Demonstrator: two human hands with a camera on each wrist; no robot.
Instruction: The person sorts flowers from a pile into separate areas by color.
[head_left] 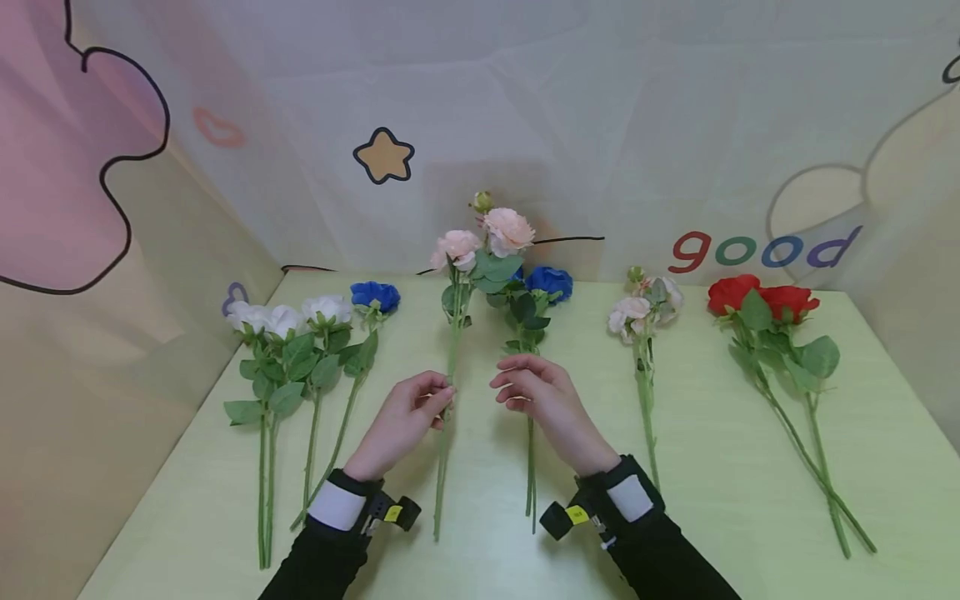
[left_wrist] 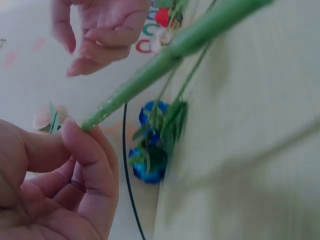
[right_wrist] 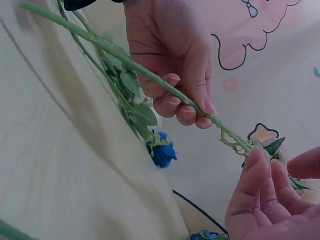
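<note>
My left hand [head_left: 405, 417] pinches the green stem of a pale pink artificial flower [head_left: 508, 232] between thumb and fingers. This stem stands upright over the table, with two pink blooms and a bud at its top. In the left wrist view the thick lower stem [left_wrist: 145, 75] slants up and right from the fingertips. To the right of that stem, my right hand [head_left: 547, 404] is raised with loosely bent fingers and holds nothing. Beneath the right hand lie blue flowers [head_left: 550, 283], their stems partly hidden by it. The right wrist view shows my right hand [right_wrist: 272, 200] overlapping the leaves near the pink blooms.
White flowers [head_left: 327, 309] and one blue flower [head_left: 375, 296] lie on the table [head_left: 585, 567] at left. Toward the right are a pale pink flower stem [head_left: 647, 408] and crossed red flowers [head_left: 787, 302]. A printed cloth backdrop [head_left: 300, 167] hangs behind the table.
</note>
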